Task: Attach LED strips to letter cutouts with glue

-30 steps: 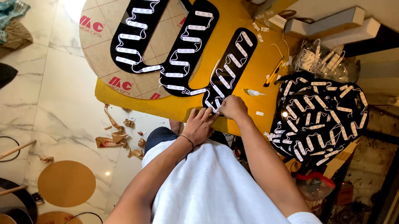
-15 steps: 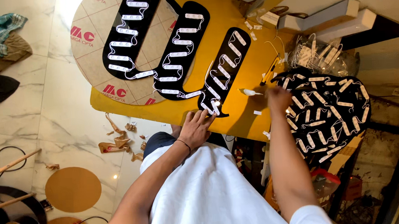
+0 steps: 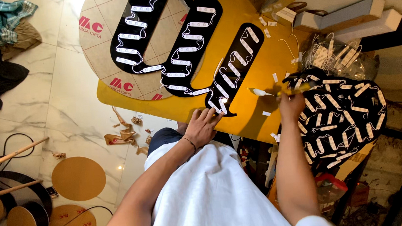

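Two hands (image 3: 201, 126) (image 3: 291, 106) over yellow tabletop (image 3: 276, 63), marble floor (image 3: 63, 115) below.

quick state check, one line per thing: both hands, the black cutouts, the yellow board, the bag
left hand: open, flat on the yellow board's near edge
right hand: closed on a yellow tool, blurred
yellow tool: held, tip toward the board
yellow board: lying flat, paper scraps on it
black cutouts: flat, white modules wired on
clear bag: crumpled, holding modules

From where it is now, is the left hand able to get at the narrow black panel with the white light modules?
Probably yes: the left hand lies flat on the yellow board, fingertips right at the panel's lower end, with nothing between them.
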